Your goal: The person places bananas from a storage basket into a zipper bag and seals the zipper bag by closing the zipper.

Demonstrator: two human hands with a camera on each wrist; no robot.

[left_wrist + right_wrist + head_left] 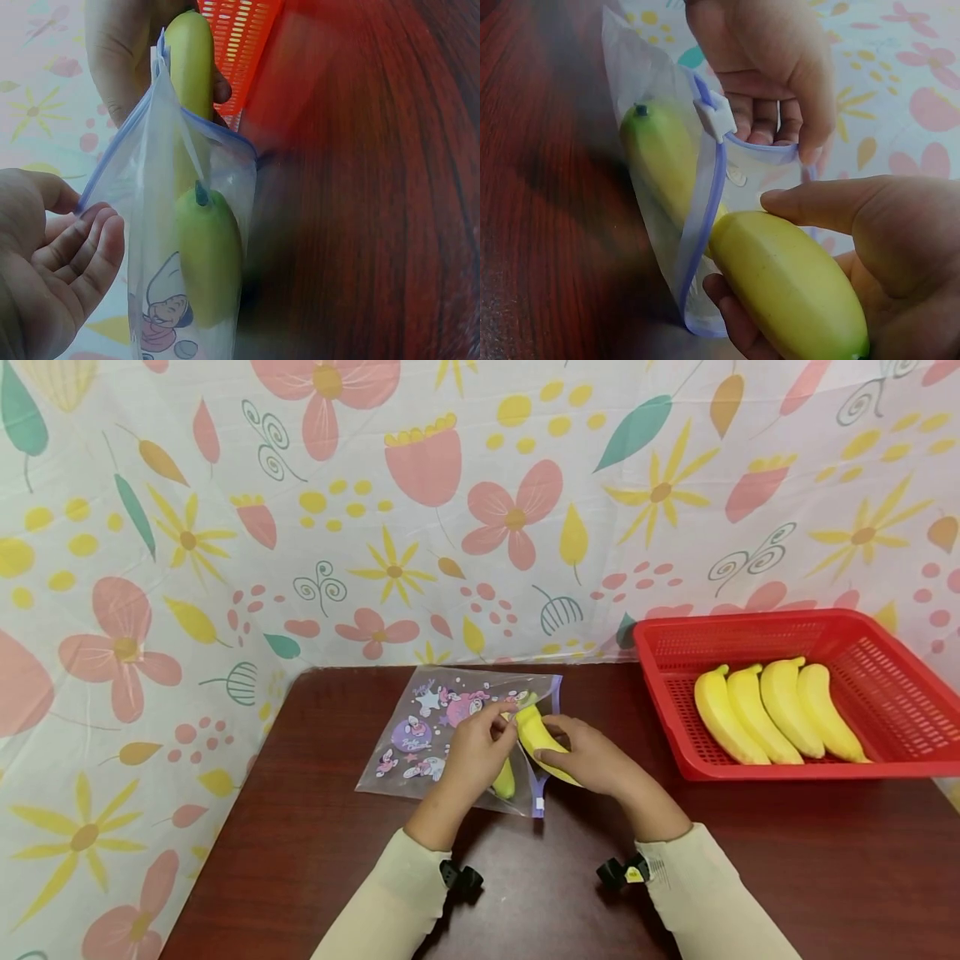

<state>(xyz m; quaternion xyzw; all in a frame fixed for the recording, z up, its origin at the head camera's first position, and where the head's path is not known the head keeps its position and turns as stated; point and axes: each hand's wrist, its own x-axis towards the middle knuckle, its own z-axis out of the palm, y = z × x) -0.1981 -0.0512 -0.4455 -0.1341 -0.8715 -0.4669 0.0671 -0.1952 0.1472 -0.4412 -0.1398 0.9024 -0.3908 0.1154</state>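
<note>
A clear zip bag (401, 764) with cartoon prints and a purple slider edge lies on the table. My left hand (477, 747) pinches the upper side of its mouth, which gapes in both wrist views. Inside the bag rests one yellow banana (210, 259) with a greenish end. My right hand (900, 247) grips a second banana (787, 285) between thumb and fingers. That banana's far end reaches into the bag's mouth. On the purple edge sits a white slider (715, 116).
At the right stands a red plastic basket (780, 772) with several yellow bananas (791, 706) lying side by side in it. A flower-print cloth (480, 568) hangs behind the dark wooden table (300, 860). Both wrists wear small black cameras.
</note>
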